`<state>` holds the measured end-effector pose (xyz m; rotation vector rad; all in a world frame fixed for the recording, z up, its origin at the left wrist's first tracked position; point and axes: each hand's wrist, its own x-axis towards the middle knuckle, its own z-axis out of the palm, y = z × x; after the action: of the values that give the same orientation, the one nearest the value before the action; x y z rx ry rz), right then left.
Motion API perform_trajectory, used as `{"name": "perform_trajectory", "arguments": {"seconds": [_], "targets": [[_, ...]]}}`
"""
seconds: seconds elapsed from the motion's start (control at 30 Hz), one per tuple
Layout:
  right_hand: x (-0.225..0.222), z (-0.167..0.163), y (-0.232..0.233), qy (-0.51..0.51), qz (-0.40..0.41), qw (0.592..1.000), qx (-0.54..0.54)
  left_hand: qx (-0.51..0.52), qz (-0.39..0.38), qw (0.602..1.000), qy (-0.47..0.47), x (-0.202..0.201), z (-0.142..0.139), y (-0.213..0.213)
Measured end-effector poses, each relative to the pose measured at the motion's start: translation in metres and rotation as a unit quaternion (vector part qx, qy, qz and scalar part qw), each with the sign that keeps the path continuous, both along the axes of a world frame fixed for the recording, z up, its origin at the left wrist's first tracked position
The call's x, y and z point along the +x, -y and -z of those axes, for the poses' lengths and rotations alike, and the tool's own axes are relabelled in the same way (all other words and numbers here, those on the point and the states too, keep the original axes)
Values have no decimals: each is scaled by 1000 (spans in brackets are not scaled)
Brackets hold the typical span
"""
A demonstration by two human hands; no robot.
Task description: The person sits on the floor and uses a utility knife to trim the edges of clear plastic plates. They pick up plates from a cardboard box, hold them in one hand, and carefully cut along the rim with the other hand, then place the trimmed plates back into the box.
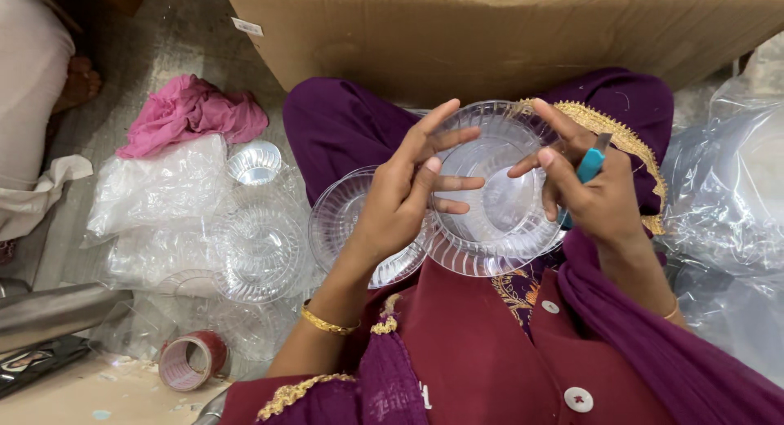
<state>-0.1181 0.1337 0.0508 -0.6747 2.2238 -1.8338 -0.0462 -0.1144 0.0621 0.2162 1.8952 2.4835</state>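
Note:
My left hand [406,192] and my right hand [590,188] hold a clear ribbed plastic bowl [498,192] between them, over my lap. The left fingers spread across the bowl's left rim. The right fingers touch its right rim, and a teal-handled tool [591,162] is clamped in that hand. A second clear ribbed plate [347,221] lies under my left hand on my knee.
A large cardboard box [506,33] stands just ahead. On the floor at left lie more clear bowls [257,249], a small clear cup [254,162], plastic bags [155,188], a pink cloth [192,111] and a tape roll [189,360]. Crumpled plastic wrap [727,196] is at right.

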Motion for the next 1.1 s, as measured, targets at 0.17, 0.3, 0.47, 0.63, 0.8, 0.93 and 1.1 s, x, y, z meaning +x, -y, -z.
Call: {"name": "perform_trajectory", "arguments": {"seconds": [0.17, 0.3, 0.47, 0.63, 0.8, 0.93, 1.1], "targets": [[-1, -8, -13, 36, -70, 997, -17, 37, 99, 994, 9, 5, -6, 8], [-3, -15, -16, 69, -118, 991, 9, 39, 139, 989, 31, 4, -9, 11], [1, -18, -14, 86, -118, 989, 2, 73, 158, 984, 44, 4, -11, 14], [8, -19, -4, 82, -34, 993, -80, 108, 53, 992, 44, 4, -10, 13], [14, -21, 2, 51, 70, 993, -84, 90, -6, 996, -2, 6, -11, 10], [8, -20, -1, -22, 133, 985, -110, 73, -14, 997, 1, 10, -15, 4], [6, -16, -7, -42, 156, 975, -150, 52, -24, 998, -10, 14, -23, -6]]}}
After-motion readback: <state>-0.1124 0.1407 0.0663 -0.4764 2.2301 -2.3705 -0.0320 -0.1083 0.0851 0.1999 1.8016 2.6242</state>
